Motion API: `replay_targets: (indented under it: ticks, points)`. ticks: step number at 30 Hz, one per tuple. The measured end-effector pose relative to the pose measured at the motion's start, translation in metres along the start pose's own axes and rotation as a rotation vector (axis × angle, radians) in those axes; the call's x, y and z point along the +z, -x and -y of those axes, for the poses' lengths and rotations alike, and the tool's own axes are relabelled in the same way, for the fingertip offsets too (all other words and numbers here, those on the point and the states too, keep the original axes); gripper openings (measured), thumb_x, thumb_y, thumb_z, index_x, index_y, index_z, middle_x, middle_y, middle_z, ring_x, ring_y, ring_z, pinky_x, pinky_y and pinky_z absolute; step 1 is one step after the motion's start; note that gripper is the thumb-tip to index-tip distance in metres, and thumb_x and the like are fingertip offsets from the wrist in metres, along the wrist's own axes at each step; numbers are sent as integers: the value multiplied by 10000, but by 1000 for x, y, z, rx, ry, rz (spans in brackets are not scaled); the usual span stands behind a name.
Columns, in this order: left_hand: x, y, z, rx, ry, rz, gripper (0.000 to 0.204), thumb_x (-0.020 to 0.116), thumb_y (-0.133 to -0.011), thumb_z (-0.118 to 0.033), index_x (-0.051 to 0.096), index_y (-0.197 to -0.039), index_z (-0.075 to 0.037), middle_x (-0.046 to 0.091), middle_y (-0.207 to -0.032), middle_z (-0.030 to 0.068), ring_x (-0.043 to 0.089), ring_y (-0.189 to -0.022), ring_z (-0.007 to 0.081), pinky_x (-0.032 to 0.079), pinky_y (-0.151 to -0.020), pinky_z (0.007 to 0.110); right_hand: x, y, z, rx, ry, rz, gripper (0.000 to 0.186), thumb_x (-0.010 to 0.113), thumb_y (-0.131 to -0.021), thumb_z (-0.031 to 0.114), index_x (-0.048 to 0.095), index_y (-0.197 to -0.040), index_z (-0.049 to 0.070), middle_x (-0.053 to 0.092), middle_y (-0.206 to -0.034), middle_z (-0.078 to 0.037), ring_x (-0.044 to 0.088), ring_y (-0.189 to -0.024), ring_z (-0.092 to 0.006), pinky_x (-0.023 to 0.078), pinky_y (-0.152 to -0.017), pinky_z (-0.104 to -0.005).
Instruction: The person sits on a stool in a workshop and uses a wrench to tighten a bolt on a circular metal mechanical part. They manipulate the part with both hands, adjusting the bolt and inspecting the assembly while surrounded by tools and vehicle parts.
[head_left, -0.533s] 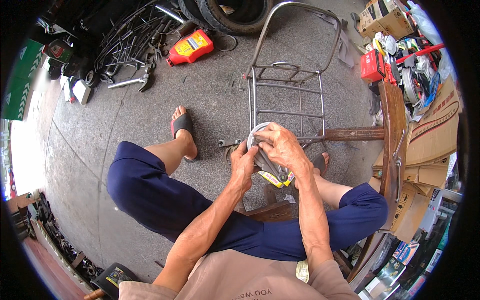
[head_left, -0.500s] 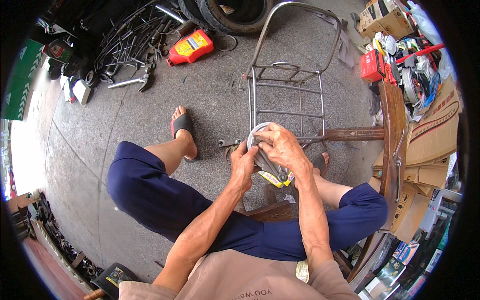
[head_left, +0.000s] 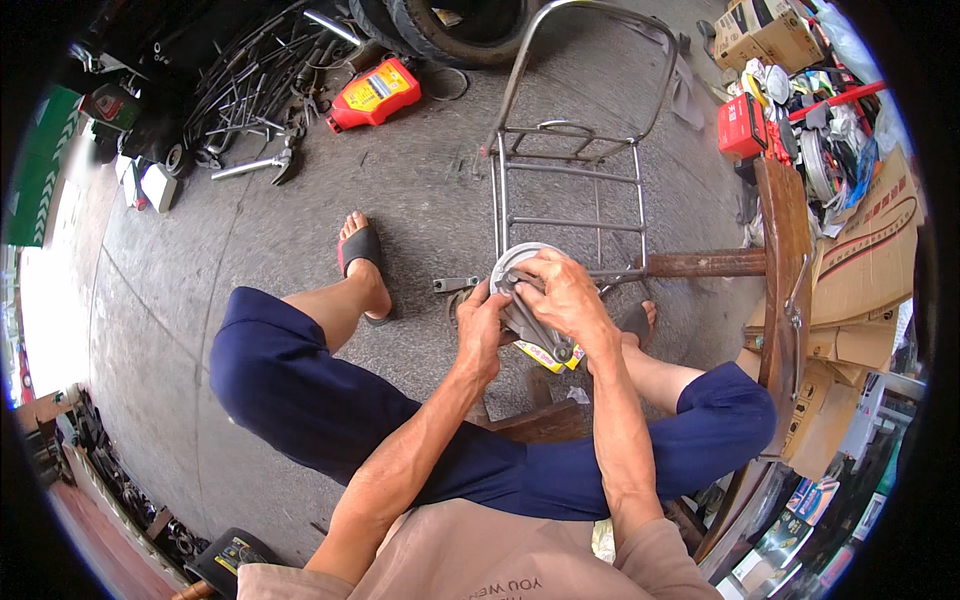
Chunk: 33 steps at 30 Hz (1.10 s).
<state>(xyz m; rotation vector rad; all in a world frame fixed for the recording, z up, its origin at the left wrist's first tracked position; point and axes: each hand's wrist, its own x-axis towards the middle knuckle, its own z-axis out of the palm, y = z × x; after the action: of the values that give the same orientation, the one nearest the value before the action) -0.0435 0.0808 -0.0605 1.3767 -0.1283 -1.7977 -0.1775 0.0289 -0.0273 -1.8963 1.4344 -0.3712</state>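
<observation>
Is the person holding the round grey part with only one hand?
No, the left hand and the right hand are both on the round grey part.

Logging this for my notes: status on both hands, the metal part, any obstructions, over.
Left hand, right hand: both gripping round metal part. Fingers cover some of its face. Metal rack just beyond.

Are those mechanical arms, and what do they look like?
No, they are a person's arms, with no cables or machine parts. The left hand and right hand are ungloved, and the wrists show no watch or bracelet. Both lean forearms are bare up to short, loose, brownish-beige sleeves, which look plain. Some fingers are hidden, so I can't rule out rings.
</observation>
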Motion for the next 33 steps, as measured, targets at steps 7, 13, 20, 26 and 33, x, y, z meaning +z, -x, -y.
replay_targets:
  ticks: [7,13,20,26,33]
  points:
    - [-5,-4,0,-12,-30,-7,278,571,-898,-206,562,-1156,-103,606,-981,29,655,-820,170,587,-626,385,-18,4,-3,70,-120,-174,240,703,-833,157,719,-1029,20,676,-896,-150,679,-787,-280,547,-744,-379]
    - [-4,-4,4,50,-54,-11,420,650,-872,-234,569,-1242,-51,634,-1044,66,663,-828,200,578,-594,380,-30,51,-100,703,-1019,-921,196,713,-881,160,675,-1015,22,601,-756,-22,458,-471,-58,341,-356,-227]
    - [1,-4,3,38,-111,-53,410,649,-888,-206,566,-1260,-56,636,-1025,38,652,-831,188,540,-570,328,85,98,-226,1324,-992,-744,67,666,-769,23,645,-810,-26,625,-675,-98,540,-451,-201,383,-359,-361]
    - [0,1,-2,11,-57,-39,369,663,-912,-177,571,-1242,-39,643,-1014,33,642,-770,126,605,-610,339,170,117,-246,1319,-324,-626,175,748,-661,93,665,-731,-44,676,-665,-150,657,-546,-240,484,-440,-384]
    - [10,-2,-16,23,-180,-123,249,612,-906,-218,607,-1092,-52,633,-826,5,618,-612,110,497,-479,262,145,126,-271,1388,-760,-334,280,751,-696,213,707,-753,-57,700,-731,-232,711,-727,-343,542,-649,-456]
